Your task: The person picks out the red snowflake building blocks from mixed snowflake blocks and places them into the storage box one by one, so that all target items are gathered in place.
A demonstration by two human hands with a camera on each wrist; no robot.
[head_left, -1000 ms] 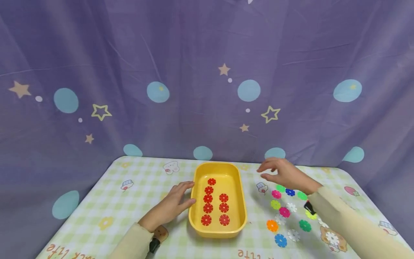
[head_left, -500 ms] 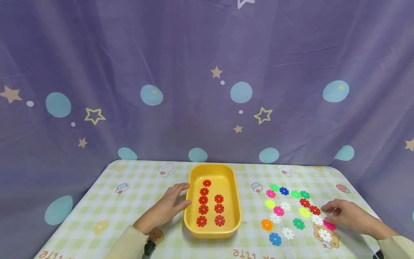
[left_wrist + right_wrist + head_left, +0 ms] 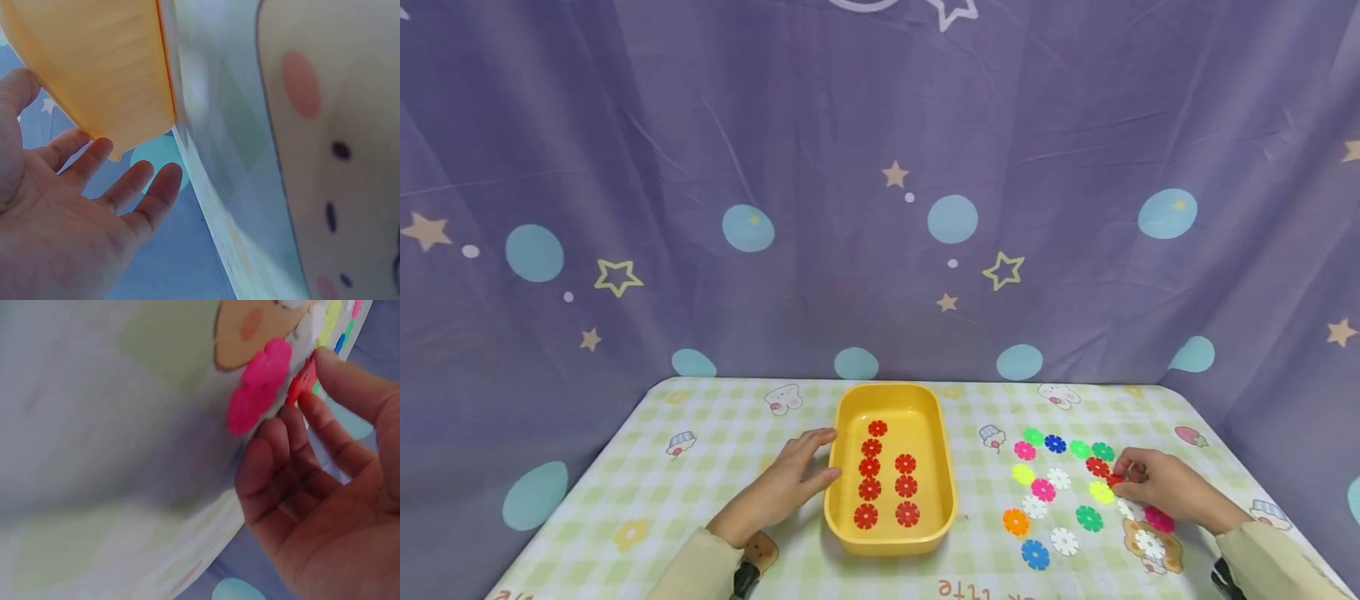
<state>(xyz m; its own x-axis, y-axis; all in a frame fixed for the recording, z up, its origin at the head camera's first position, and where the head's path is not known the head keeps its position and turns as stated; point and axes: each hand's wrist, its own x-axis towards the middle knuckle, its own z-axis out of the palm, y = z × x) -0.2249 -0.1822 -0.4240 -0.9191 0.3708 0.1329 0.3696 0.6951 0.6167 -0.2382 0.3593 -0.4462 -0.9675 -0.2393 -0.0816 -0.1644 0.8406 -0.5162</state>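
Observation:
A yellow plastic tray (image 3: pixel 891 547) stands mid-table with several red snowflake discs (image 3: pixel 866 517) laid in two columns on its floor. My left hand (image 3: pixel 778 493) touches the tray's left rim with loosely spread fingers; the left wrist view shows thumb and fingertips along the tray's edge (image 3: pixel 103 69). Over at the right, my right hand (image 3: pixel 1176 490) pinches a red snowflake disc (image 3: pixel 304 382) between thumb and index finger, low at the tabletop. Another red disc (image 3: pixel 1097 467) lies just beyond those fingertips. A pink disc (image 3: pixel 259 387) lies beside the curled fingers.
Loose snowflake discs surround the right hand: an orange one (image 3: pixel 1017 522), a light blue one (image 3: pixel 1035 554), a dark blue one (image 3: pixel 1055 444), plus several white, green, yellow and pink ones. A checked cloth (image 3: pixel 715 467) covers the table; a purple curtain (image 3: pixel 820 167) hangs behind.
My right hand came from beside the tray over to the right side, then moved in left and pinched a red disc. My left hand has stayed at the tray's rim.

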